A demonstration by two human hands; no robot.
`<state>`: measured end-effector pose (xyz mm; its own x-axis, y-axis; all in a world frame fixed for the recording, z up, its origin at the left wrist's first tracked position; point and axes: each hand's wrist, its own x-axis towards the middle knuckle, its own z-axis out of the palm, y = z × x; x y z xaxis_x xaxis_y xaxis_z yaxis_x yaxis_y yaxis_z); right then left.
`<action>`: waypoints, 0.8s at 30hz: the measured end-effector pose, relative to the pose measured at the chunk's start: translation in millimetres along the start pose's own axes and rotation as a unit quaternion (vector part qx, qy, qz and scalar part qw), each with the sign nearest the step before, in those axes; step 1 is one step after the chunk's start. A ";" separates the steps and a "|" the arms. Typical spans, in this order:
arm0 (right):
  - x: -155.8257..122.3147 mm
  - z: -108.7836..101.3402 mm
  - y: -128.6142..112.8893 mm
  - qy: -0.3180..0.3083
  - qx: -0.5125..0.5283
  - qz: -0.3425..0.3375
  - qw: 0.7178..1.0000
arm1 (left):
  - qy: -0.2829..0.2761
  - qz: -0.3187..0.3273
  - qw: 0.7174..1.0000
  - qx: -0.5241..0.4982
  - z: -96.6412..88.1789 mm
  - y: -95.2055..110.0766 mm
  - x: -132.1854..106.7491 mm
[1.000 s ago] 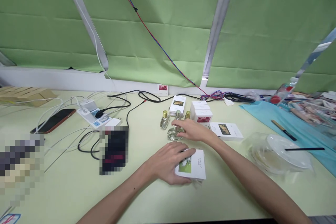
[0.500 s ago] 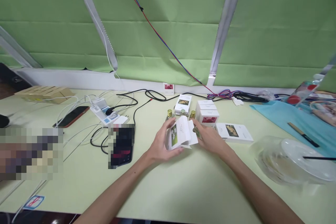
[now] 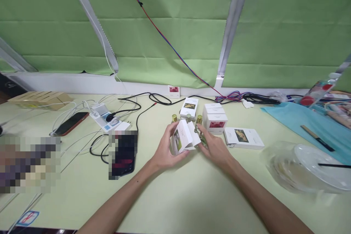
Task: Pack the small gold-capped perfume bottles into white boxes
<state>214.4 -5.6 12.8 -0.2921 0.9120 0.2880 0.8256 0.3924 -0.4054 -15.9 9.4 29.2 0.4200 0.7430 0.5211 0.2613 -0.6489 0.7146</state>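
Note:
My left hand [image 3: 166, 150] is wrapped round a small white carton [image 3: 183, 137] with a flower picture on its side. The carton is tilted, and its end flaps stand open towards my right hand. Just right of it, my right hand [image 3: 215, 148] grips a small glass bottle [image 3: 202, 139] between thumb and fingers; the fingers partly hide it. Behind the carton stand gold-capped bottles, with a left cap [image 3: 174, 117], a middle cap [image 3: 188, 117] and a right cap [image 3: 199, 119] showing. Their lower parts are mostly hidden.
White boxes [image 3: 215, 117] stand behind my right hand, with a flat box [image 3: 244, 138] beside them. A stack [image 3: 189, 108] lies further back. Left are a phone [image 3: 123, 153], a power strip [image 3: 109, 121] and cables. Right are a lidded plastic container [image 3: 290, 168] and blue cloth [image 3: 290, 120].
The carton in my left hand has shifted slightly left and tilted. My right hand has moved a little left with the bottle, close to the open flaps. The camera view has shifted slightly.

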 end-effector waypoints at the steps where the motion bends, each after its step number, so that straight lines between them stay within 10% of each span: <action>1: -0.3 0.2 0.4 0.000 0.004 -0.001 1.000 | -0.005 -0.007 1.000 0.007 -0.2 0.7 -0.2; 11: -2.1 0.7 4.0 0.008 0.030 -0.017 0.999 | -0.094 -0.023 0.990 0.105 -8.3 10.1 3.8; 24: -2.9 9.0 9.1 0.064 0.023 -0.050 0.996 | 0.015 0.056 0.995 0.083 5.2 -10.6 -3.8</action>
<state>218.4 -3.6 0.4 -0.3053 0.8470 0.4352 0.7714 0.4879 -0.4085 -15.7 12.6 17.2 0.4295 0.6679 0.6078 0.3548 -0.7437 0.5665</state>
